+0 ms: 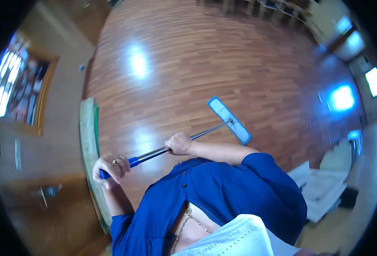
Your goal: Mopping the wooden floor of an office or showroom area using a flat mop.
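Observation:
A flat mop (160, 150) with a metal pole and blue grip slants across in front of me. My left hand (111, 166), with a ring on a finger, is closed around the blue end of the pole. Farther down the pole, my right hand (179, 144) wraps round the bare metal. The pole runs off to the right to a long mop head (229, 119), pale on top with a blue edge, which lies on the wood-look floor (188, 68).
A long pale padded bundle (90, 141) stands along the left wall beside a wooden door (43, 209). White boxes or panels (320, 183) are stacked at the right. Furniture legs (256, 6) show at the far end. A framed mirror or window (43, 98) hangs at the left.

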`<action>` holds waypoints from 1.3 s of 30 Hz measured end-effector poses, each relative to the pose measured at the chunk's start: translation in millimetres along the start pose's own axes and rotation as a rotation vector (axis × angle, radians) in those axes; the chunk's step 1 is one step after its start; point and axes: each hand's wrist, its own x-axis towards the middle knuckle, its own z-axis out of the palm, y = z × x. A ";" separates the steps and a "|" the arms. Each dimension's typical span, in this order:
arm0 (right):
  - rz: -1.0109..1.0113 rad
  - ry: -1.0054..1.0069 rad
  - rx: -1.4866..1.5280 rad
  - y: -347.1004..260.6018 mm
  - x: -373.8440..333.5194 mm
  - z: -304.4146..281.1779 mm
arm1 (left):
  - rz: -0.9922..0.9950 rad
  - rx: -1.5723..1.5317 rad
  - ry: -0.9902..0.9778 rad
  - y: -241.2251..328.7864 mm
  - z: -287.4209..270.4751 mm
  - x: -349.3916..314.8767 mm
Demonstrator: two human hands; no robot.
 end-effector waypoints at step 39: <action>0.995 0.953 0.050 252.4 -183.9 -63.4 | -0.120 0.040 -0.554 -255.9 -26.5 310.8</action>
